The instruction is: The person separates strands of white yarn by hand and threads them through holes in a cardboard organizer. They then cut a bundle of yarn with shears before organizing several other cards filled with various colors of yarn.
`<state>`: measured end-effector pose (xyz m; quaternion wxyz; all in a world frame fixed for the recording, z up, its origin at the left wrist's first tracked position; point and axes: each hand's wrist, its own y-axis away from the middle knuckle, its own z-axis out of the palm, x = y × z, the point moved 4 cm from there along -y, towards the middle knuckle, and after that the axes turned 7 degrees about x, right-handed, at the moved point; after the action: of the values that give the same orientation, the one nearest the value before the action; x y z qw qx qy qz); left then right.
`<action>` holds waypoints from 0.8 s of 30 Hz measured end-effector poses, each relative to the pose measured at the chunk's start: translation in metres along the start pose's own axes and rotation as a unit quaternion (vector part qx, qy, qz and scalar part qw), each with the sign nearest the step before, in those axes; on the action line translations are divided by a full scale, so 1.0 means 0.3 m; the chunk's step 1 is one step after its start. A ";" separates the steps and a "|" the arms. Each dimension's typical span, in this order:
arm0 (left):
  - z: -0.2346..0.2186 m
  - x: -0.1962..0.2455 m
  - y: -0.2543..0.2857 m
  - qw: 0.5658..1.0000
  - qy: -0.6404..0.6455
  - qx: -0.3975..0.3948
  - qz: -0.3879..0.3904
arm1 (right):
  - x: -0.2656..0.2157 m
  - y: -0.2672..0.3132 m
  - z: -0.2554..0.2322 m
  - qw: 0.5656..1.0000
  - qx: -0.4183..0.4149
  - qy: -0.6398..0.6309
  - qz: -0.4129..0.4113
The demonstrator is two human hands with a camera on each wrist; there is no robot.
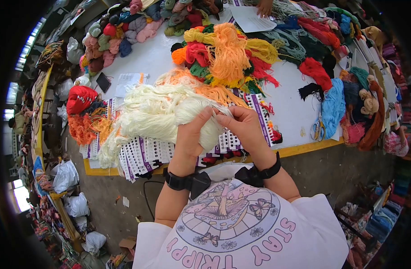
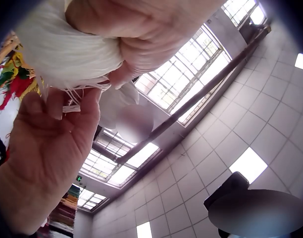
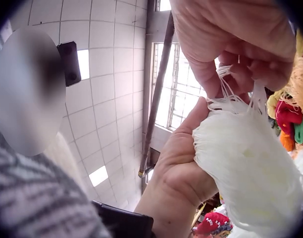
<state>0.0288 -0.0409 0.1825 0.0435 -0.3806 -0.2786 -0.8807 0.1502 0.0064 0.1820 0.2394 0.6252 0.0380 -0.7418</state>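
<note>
A cream-white skein of yarn is held up over the table's front edge between both hands. My left hand grips the skein's body, thumb on top, and its palm lies against the strands in the right wrist view. With bent fingers my right hand pinches a few loose strands at the skein's end. Those strands form small loops between the two hands in the left wrist view. A large heap of the same cream yarn lies just to the left, on top of punched white cards with purple stripes.
Orange, red, yellow and green skeins are piled behind the hands. A blue skein and scissors lie at right. Red and orange yarn sits at left, near a phone. Another person's hand touches a paper sheet.
</note>
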 end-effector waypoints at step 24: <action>0.003 0.001 -0.021 0.999 0.048 0.013 -0.002 | -0.009 -0.021 -0.001 0.999 0.024 -0.028 -0.003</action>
<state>0.0273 -0.0352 0.1803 0.0600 -0.3368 -0.2880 -0.8945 0.1482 0.0129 0.1830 0.2228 0.6098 0.0154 -0.7605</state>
